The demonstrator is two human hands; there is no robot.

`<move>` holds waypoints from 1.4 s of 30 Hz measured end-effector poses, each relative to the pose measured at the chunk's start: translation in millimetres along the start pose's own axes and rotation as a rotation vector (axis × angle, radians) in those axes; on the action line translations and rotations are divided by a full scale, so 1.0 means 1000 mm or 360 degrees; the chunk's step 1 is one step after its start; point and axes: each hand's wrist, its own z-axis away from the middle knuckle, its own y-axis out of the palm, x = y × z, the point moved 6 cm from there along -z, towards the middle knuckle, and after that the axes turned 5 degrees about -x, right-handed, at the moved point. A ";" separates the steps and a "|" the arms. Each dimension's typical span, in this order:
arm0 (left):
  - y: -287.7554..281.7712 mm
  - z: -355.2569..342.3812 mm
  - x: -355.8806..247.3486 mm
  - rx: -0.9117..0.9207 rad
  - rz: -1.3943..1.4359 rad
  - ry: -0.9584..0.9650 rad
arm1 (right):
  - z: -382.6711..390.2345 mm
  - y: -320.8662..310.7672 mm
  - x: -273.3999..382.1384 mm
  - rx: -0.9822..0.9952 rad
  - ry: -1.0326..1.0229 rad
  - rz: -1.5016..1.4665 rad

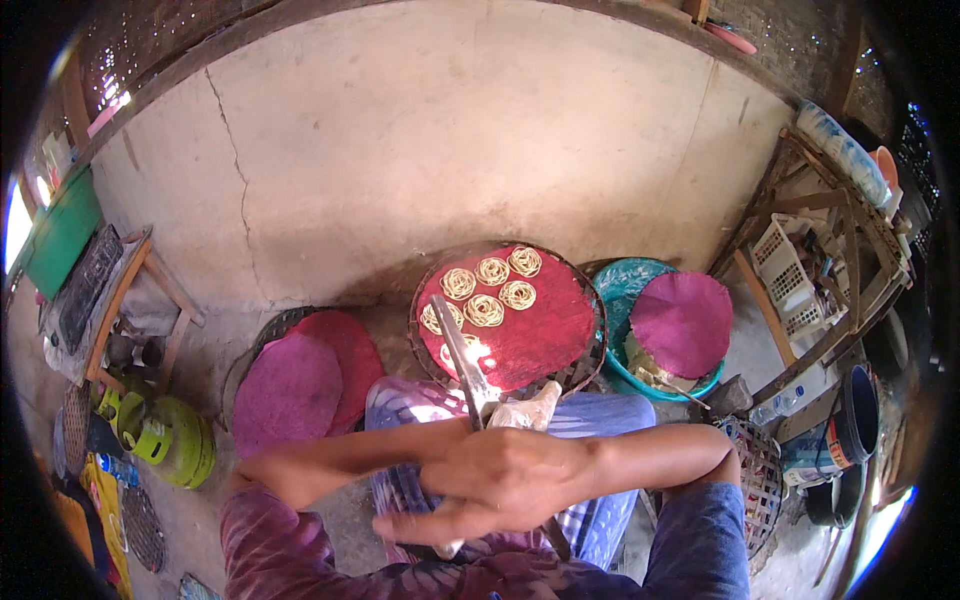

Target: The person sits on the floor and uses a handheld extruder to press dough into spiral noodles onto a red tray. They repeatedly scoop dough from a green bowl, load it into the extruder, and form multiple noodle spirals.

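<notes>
My right hand [510,468] lies in front of my chest, back up, fingers bent leftward and thumb sticking out. What it grips is hidden beneath it. My left forearm [370,448] crosses behind it, hiding the left hand and its fingers. A long flat bar [458,345] slants up past the hands toward the round tray. Right beside the hands is a pale, crumpled-looking bundle [532,408], partly sunlit; its kind is unclear. Beyond, a round woven tray [603,335] with a red sheet [540,340] bears several noodle-like coiled nests [484,311] in rows.
Purple and red round sheets [285,395] lie on a basket at left. A teal basin [625,280] with a purple sheet [682,318] stands right. Green gas cylinder [175,440] left; wooden rack [840,220], woven basket [755,480] and dark bucket [858,415] right. A wall [450,130] closes the back.
</notes>
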 end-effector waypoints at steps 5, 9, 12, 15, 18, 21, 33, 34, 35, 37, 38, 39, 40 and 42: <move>-0.013 0.021 -0.014 -0.0134 0.0013 -0.0019 | 0.033 -0.009 -0.043 -0.0202 0.1223 -0.0219; -0.039 0.058 0.009 -0.0646 -0.0279 -0.0157 | 0.082 -0.092 -0.049 -0.0874 0.1226 0.0104; -0.048 0.091 0.028 -0.1104 0.0236 -0.0321 | 0.154 -0.152 -0.043 -0.2040 0.1392 -0.0070; -0.021 0.076 0.042 -0.1623 0.1355 -0.0156 | 0.204 -0.155 -0.033 -0.2713 0.1085 0.0047; -0.007 0.027 0.032 -0.1856 0.1771 0.0383 | 0.227 -0.107 -0.050 -0.3295 0.0913 -0.0233; -0.038 0.037 0.003 -0.2380 0.1487 0.0764 | 0.209 -0.025 -0.079 -0.3109 0.1141 -0.1073; -0.082 0.194 0.014 -0.2686 0.0330 -0.0270 | 0.514 -0.105 -0.057 0.0855 0.3391 0.1705; -0.076 0.186 0.023 -0.2626 0.0340 -0.0273 | 0.518 -0.109 -0.063 0.0750 0.3243 0.1642; -0.069 0.178 0.031 -0.2549 0.0440 -0.0275 | 0.518 -0.106 -0.064 0.0746 0.3203 0.1523; -0.057 0.169 0.041 -0.2531 0.0602 -0.0292 | 0.497 -0.107 -0.064 0.0958 0.3112 0.1596; -0.056 0.168 0.044 -0.2598 0.0644 -0.0297 | 0.480 -0.109 -0.066 0.1096 0.3090 0.1631; -0.057 0.169 0.045 -0.2666 0.0607 -0.0273 | 0.456 -0.119 -0.062 0.1011 0.3029 0.1676; -0.056 0.172 0.048 -0.2778 0.0644 -0.0261 | 0.434 -0.131 -0.059 0.0951 0.3101 0.1680; -0.058 0.174 0.061 -0.2830 0.0724 -0.0398 | 0.385 -0.153 -0.056 0.0683 0.3120 0.1731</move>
